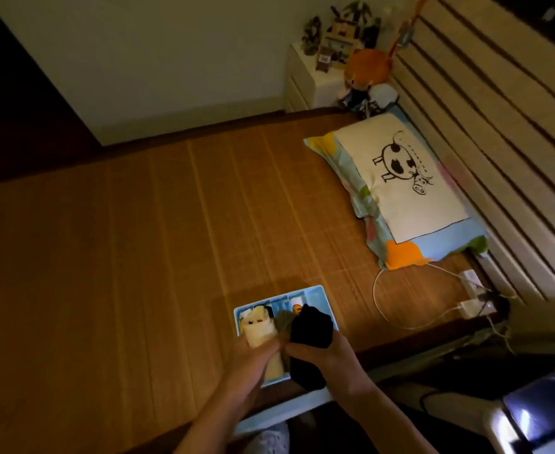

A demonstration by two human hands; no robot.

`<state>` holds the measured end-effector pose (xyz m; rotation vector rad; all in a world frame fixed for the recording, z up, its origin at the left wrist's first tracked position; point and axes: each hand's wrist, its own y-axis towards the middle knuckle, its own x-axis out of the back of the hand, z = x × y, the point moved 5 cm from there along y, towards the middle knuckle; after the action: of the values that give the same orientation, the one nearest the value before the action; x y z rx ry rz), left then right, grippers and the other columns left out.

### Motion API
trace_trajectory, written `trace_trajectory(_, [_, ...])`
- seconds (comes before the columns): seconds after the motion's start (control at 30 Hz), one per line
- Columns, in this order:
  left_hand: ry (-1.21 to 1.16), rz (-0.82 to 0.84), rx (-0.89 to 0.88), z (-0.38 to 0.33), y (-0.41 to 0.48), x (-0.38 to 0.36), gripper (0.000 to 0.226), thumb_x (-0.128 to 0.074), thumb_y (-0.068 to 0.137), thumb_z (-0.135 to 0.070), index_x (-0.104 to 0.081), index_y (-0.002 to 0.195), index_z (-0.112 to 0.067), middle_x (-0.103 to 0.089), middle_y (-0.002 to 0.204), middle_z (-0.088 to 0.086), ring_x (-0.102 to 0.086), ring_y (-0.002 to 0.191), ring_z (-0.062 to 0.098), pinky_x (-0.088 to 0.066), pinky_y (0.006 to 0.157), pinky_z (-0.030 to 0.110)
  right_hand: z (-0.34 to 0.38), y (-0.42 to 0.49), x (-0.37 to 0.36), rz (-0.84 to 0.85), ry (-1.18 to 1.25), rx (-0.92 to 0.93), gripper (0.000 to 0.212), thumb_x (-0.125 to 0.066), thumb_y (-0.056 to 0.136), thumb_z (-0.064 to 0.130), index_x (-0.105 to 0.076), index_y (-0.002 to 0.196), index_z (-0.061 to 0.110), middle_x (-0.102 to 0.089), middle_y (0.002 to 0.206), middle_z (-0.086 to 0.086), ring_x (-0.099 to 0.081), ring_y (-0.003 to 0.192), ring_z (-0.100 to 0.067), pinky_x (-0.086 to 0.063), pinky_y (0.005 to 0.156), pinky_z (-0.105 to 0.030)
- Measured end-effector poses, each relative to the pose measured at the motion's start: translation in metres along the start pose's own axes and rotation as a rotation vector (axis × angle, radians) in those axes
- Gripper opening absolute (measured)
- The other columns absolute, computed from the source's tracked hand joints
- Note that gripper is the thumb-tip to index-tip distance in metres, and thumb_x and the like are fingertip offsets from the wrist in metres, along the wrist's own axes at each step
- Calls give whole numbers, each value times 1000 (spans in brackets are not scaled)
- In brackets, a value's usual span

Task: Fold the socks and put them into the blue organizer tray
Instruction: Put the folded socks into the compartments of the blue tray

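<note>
I see both bare forearms enter from the lower edge and converge forward. Left hand point(253, 360): fingers curled round a cream sock point(259, 332). Right hand point(322, 355): fingers curled round a black sock point(310, 326). The hands sit just beside each other.

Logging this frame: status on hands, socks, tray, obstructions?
Left hand grips cream sock; right hand grips black sock. Both over blue tray, some compartments hold socks. White cable lies right of tray, apart.
</note>
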<state>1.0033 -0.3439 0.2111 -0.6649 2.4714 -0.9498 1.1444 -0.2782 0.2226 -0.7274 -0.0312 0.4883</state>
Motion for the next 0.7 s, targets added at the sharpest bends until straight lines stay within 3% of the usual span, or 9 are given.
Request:
trace_trajectory(0.13, [6,-15,2,3,39,-1,28,-80,84,-3,-75,110,-12,-79,105,16,-74,102,36,-57,96,54,2,28,19,-79,97,-56,44,-92,54,23,-79,96,19,-77,95,-17,-76,88,-33,-60,72,-41])
trace_trajectory(0.3, [-90,-71,116,20,81,-1,41,-84,78,-11,-70,116,-17,-79,106,14,-74,100,35,-57,92,53,-18,63,60,-166,192,-118,53,-92,60,18,-72,108,7,-73,105,-26,-72,98,-44,-59,83,-57])
trace_trajectory(0.4, [-110,-124,137,31,102,4,52,-86,62,-23,-71,112,-20,-80,101,11,-77,94,33,-61,87,53,-40,84,90,-334,94,-169,48,-93,64,17,-73,106,7,-77,97,-17,-75,93,-35,-62,77,-47])
trace_trajectory(0.53, [-101,-190,165,62,143,14,64,-92,57,-22,-71,117,-13,-79,104,16,-75,99,39,-57,93,61,-82,137,133,-496,-132,-298,36,-87,76,22,-68,105,13,-73,97,-8,-70,95,-25,-57,90,-44])
trace_trajectory(0.63, [-82,-235,158,87,177,17,55,-91,69,-14,-71,120,-10,-77,110,20,-71,106,45,-53,98,67,-109,179,152,-552,-239,-321,22,-79,81,14,-68,100,11,-68,84,0,-68,91,-25,-52,81,-35])
trace_trajectory(0.7, [-84,-242,152,106,201,18,44,-80,83,-4,-68,125,-2,-74,111,23,-69,103,45,-53,99,61,-122,207,159,-549,-316,-273,11,-74,82,8,-73,89,16,-73,77,2,-72,86,-26,-56,75,-35])
